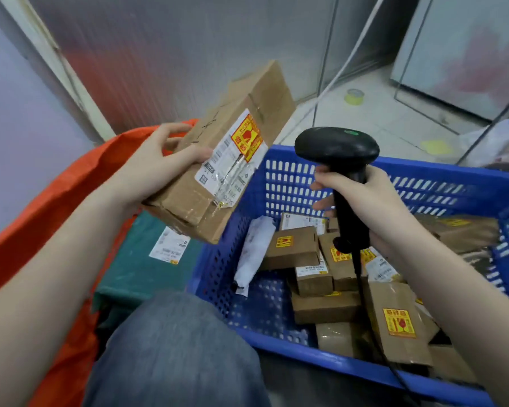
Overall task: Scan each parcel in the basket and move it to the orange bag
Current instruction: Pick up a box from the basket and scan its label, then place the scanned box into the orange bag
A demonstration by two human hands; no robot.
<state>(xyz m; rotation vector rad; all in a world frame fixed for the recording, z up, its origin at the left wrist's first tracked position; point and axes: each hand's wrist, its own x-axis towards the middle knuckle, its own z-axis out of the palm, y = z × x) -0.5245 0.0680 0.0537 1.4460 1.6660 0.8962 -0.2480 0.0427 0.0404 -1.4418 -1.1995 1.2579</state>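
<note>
While a cardboard parcel (218,160) is held up tilted in the left hand (156,165), fingers curled over its near edge and thumb on the far side, a black barcode scanner (340,171) is gripped by its handle in the right hand (362,201), fingers wrapped round it. Scanner head is kept just right of the parcel, level with its white shipping label (232,160) and red-yellow fragile sticker (246,137); the two are apart, not touching. Below the right hand, the blue perforated basket (294,177) is seen with several small cardboard boxes (291,248) and a white wrapped packet (254,251) inside. Scanner cable (362,289) is hung down from the handle across the basket. Below and left of the left hand, the orange bag (56,201) is spread wide, with a green parcel (141,268) lying in it. A knee in grey jeans (174,348) is seen between the forearms.
</note>
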